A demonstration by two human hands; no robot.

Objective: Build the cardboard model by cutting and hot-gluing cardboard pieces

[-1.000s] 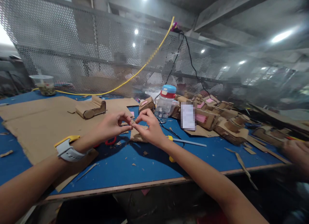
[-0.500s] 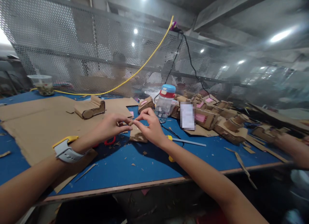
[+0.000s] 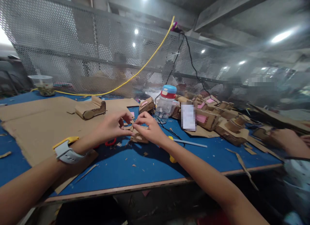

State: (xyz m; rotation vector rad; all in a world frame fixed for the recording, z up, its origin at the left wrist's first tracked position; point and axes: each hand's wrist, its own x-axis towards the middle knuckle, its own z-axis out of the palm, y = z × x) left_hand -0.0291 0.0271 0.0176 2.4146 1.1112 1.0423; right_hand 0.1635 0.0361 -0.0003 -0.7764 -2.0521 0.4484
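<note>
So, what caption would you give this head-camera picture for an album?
Left hand and right hand pinch a tiny cardboard bit together over a blue table littered with cardboard models.

Both bare forearms stretch forward and converge, so the left grip [image 3: 112,125] and the right grip [image 3: 149,130] meet at pinched fingertips, knuckles up, right just beside left.
</note>
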